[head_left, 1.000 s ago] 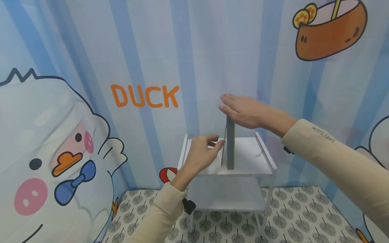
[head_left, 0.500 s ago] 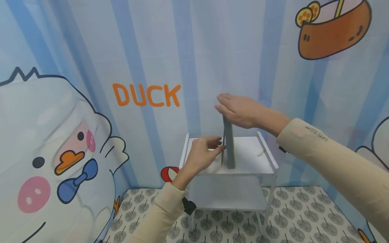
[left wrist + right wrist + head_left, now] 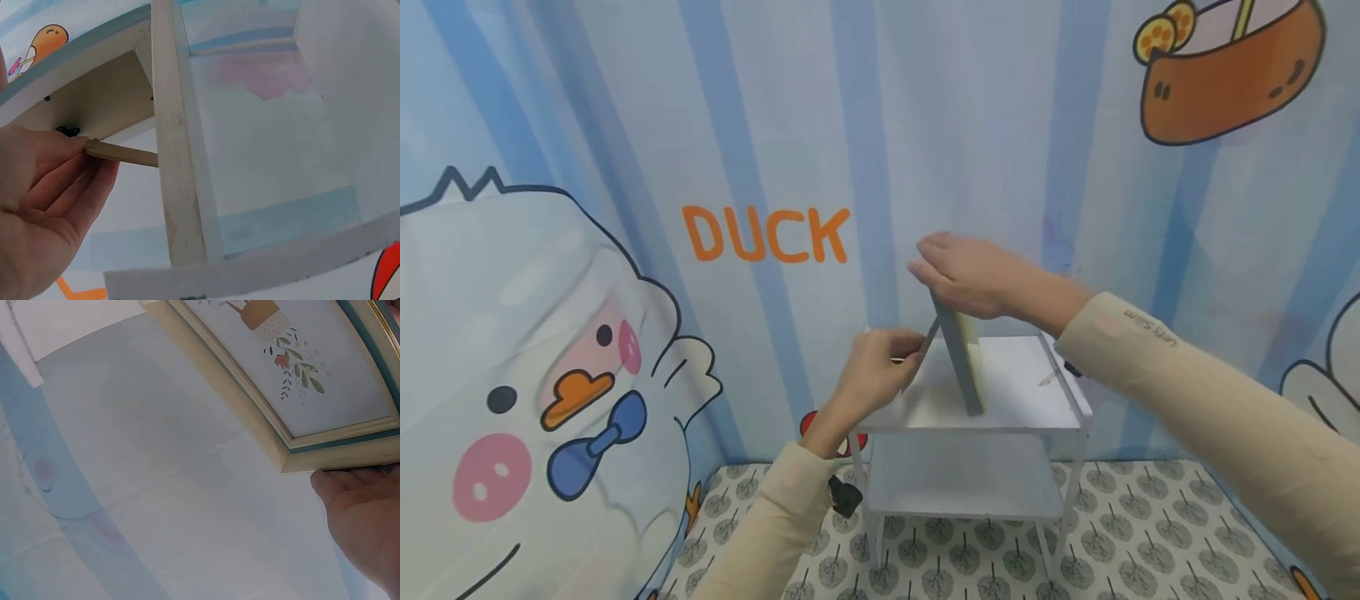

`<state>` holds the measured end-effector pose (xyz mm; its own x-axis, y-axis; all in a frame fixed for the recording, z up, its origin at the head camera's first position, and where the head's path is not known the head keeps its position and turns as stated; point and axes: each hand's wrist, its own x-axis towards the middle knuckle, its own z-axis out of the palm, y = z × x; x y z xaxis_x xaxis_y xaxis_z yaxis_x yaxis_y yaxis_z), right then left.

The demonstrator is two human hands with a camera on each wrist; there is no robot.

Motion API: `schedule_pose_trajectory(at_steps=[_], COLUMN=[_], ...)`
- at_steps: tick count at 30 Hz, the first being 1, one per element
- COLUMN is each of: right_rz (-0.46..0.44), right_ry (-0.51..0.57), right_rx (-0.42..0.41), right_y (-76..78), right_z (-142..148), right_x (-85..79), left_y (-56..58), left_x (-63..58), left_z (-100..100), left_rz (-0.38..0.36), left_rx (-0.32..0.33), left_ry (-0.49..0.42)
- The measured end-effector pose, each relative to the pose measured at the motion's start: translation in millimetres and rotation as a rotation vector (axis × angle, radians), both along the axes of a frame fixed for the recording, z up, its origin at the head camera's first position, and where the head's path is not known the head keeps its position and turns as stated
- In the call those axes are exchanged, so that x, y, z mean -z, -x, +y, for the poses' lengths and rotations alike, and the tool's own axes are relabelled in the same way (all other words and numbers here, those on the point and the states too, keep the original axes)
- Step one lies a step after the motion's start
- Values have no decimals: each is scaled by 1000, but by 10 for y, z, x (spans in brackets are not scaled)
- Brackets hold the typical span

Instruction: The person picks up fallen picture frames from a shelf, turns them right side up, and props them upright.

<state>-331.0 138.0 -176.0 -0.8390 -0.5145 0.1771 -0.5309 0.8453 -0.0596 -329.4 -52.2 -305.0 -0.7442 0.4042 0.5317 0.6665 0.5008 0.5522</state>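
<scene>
A picture frame [image 3: 958,358] stands edge-on on the top of a small white rack, its upper end tilted left. The right wrist view shows its cream and green border [image 3: 225,381] round a flower print. My left hand [image 3: 876,362] is at its back, thumb and fingers pinching the thin stand leg [image 3: 128,153], which is swung out from the backing. Over the frame's top edge lies my right hand [image 3: 970,275], fingers straight and pointing left. In the right wrist view this hand [image 3: 369,525] touches the border; part of it is out of view.
The white rack [image 3: 1022,400] has raised side rails and a lower shelf [image 3: 962,475]. Behind it hangs a striped curtain [image 3: 775,125] with cartoon prints. Tree-patterned flooring [image 3: 1120,517] lies beneath.
The frame has gone from upright to leaning left, and my right hand has moved left with its top. My left hand has shifted left, and the stand leg is farther from the backing.
</scene>
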Motion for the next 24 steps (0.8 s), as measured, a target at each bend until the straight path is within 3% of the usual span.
schedule_pose_trajectory(at_steps=[17, 24], right_rz=[-20, -17], right_ry=[-12, -14], right_rx=[-23, -25], right_y=[12, 18], right_z=[-219, -279], right_x=[51, 63], left_y=[35, 31], left_x=[75, 86], left_z=[-209, -239], left_rz=[63, 49], left_rx=[-9, -15], left_ry=[33, 27])
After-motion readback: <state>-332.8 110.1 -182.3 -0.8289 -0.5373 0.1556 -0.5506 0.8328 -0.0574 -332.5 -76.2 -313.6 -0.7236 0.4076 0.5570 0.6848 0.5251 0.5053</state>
